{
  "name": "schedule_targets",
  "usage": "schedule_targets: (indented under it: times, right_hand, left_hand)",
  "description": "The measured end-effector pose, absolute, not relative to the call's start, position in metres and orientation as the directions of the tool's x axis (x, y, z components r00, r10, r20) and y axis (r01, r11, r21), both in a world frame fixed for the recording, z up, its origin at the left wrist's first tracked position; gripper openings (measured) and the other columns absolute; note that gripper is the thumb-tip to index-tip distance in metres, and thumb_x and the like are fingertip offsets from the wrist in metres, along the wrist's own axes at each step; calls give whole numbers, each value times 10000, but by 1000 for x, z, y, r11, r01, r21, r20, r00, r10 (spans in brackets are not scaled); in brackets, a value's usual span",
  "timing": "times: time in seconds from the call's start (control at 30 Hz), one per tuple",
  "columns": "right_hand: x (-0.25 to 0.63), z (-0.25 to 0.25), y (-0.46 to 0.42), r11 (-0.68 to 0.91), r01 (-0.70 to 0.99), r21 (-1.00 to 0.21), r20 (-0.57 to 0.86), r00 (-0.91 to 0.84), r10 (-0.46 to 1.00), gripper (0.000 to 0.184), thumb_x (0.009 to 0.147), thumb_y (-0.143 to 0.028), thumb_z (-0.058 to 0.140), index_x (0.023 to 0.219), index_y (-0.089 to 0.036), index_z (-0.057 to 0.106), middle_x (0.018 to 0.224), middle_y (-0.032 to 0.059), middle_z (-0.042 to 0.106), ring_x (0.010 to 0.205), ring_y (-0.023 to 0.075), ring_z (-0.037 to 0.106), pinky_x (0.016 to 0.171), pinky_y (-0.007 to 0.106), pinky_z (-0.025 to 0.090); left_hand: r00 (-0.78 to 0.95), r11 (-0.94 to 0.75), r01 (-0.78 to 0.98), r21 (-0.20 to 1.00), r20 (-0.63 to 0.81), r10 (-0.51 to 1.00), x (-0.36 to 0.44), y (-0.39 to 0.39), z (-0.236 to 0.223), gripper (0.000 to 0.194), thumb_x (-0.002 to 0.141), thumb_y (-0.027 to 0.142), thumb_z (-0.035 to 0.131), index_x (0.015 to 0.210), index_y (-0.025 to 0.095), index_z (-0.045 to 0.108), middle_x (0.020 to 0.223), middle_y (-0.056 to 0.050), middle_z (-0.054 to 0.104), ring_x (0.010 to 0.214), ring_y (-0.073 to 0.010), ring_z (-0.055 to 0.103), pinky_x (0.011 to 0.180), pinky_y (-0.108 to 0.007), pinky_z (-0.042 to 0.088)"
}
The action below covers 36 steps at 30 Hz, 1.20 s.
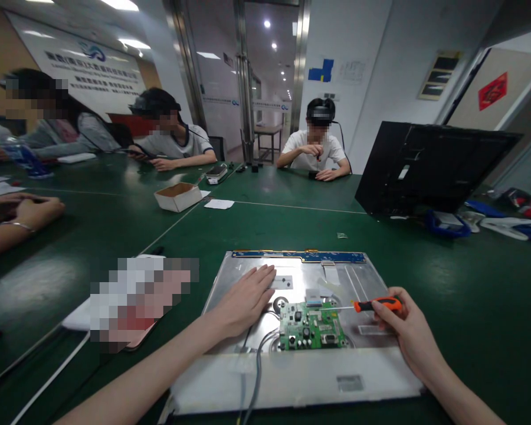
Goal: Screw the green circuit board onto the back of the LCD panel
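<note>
A silver display panel lies flat in front of me, its back facing up. On its middle sits a green circuit board, with a grey cable running off its left side toward me. My left hand rests flat on the metal left of the board, fingers stretched out. My right hand grips a screwdriver by its orange and black handle. The shaft points left, its tip at the board's upper edge by a flat connector. A blue strip board runs along the panel's far edge.
A black monitor housing stands at the right, with a blue roll before it. Left are a pixelated pink item and an open cardboard box. Several people sit around the green table; another person's hands rest at the left.
</note>
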State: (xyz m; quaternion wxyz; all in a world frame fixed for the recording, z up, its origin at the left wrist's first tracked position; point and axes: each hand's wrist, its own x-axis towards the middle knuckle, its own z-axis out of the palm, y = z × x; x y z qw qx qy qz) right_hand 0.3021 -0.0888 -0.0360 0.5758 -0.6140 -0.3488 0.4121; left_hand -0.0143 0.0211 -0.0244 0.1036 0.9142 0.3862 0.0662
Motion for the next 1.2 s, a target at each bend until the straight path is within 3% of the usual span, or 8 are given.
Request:
schedule_targets:
  times: [0.3,0.47,0.67,0.83,0.93,1.0,1.2]
  right_hand:
    - [273,-34,-89,-77,-30,-997,-83,382,921,534,602,-503,824,882,-229,461,596,-46,628,513,135,574,495,219,450]
    - [259,-31,-89,-102,-47,-994,-112,362,925,550,587,-512,826,880,-228,457,585,-56,606,531,148,586,485,222,448]
    - [258,-31,-85,-108,-99,-989,-133,302,944,527,647,-496,806,917,-221,448,596,-53,616,537,133,573,512,220,456]
    - [257,-27,-69,-52,-169,-984,-103,307,946,511,652,-510,797,897,-220,455,560,-59,599,475,115,521,476,213,427]
    - [255,-16,-56,-8,-171,-985,-59,299,952,505,639,-499,808,897,-220,476,588,-56,602,505,123,536,484,220,435]
    - [254,-10,-47,27,-172,-985,-25,292,956,494,636,-493,811,890,-220,487,604,-55,602,525,123,546,492,220,440]
    - [255,-8,-27,91,-168,-982,35,308,951,468,639,-469,812,872,-216,494,609,-64,585,541,117,548,481,209,433]
  left_hand:
    - [704,-703,677,219,84,705,-40,25,-23,492,1026,335,236,1450,128,377,1505,-111,373,1390,-229,339,1145,-430,261]
    - [678,-690,681,244,143,721,-53,26,-19,461,1021,358,280,1417,183,438,1457,-79,457,1328,-231,428,1111,-413,324]
    - [648,-655,729,199,108,754,-40,33,-10,357,938,285,439,1215,118,592,1283,-160,590,1163,-307,548,998,-462,420]
    - [660,-674,686,274,153,735,-25,40,-5,267,839,242,575,1092,164,606,1062,-111,645,964,-259,603,822,-364,482]
    - [671,-670,663,333,132,730,-18,45,-5,116,824,178,545,898,166,634,913,-74,666,827,-213,614,727,-299,465]
    - [679,-668,652,358,115,725,-13,48,-4,123,806,124,515,808,163,632,832,-59,672,758,-192,609,690,-273,446]
    - [699,-682,641,352,100,708,0,51,-1,169,776,79,491,779,157,641,791,-56,666,726,-188,600,653,-257,420]
